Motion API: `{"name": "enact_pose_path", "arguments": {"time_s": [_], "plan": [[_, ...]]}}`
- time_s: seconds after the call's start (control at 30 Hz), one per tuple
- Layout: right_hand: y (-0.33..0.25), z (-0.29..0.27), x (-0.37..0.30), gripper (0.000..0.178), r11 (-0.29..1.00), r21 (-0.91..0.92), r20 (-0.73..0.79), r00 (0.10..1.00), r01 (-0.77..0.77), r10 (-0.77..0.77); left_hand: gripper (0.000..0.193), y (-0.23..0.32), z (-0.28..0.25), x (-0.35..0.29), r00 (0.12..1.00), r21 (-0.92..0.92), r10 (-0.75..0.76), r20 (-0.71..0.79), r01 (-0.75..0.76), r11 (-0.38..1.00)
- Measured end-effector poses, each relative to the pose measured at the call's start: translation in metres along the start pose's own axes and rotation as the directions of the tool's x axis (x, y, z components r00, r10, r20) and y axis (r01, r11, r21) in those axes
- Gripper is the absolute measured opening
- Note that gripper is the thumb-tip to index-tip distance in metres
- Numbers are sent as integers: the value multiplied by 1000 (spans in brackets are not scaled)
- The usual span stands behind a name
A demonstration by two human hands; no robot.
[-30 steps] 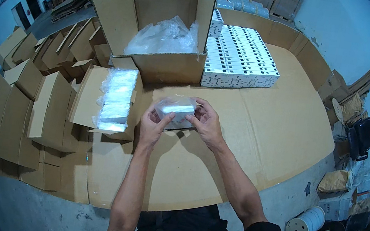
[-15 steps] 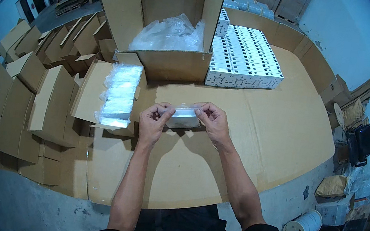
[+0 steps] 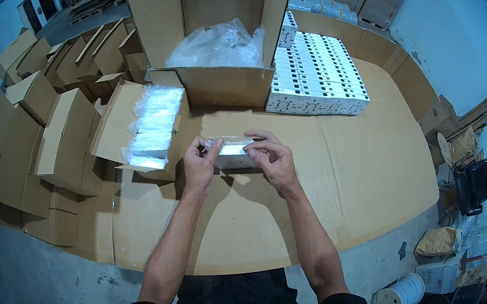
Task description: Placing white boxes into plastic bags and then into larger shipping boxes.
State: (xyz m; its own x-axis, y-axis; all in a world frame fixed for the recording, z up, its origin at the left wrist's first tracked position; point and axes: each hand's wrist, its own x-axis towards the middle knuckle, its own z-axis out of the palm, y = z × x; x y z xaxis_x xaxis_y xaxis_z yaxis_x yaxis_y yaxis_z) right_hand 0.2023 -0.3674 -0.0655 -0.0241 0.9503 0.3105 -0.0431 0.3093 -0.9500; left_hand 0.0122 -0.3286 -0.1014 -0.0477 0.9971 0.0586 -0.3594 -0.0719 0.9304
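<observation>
Head view: one small white box point(image 3: 235, 162) in clear wrap sits over the cardboard-covered table point(image 3: 307, 228), the left hand point(image 3: 197, 169) clamped on its left end, the right hand point(image 3: 275, 162) half curled at its right end, partly covering it; whether that one grips I cannot tell. One open carton point(image 3: 113, 125) of wrapped packs point(image 3: 155, 125) stands left, one large carton point(image 3: 221, 84) beyond, beside a white box stack point(image 3: 320, 85).
</observation>
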Motion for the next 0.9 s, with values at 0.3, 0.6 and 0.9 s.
{"name": "enact_pose_path", "arguments": {"time_s": [0.3, 0.6, 0.9], "plan": [[-3, -1, 1, 26, 975, 3, -8, 975, -224, 224, 23, 35, 19, -16, 684, 574, 725, 82, -627, 527], [-12, -6, 2, 25, 969, -92, 27, 972, -228, 232, 32, 36, 9, -19, 823, 516, 378, 425, -563, 646], [-48, -6, 9, 26, 651, -690, 290, 945, 315, -150, 32, 22, -6, -6, 922, 358, -12, 387, -138, 924]]}}
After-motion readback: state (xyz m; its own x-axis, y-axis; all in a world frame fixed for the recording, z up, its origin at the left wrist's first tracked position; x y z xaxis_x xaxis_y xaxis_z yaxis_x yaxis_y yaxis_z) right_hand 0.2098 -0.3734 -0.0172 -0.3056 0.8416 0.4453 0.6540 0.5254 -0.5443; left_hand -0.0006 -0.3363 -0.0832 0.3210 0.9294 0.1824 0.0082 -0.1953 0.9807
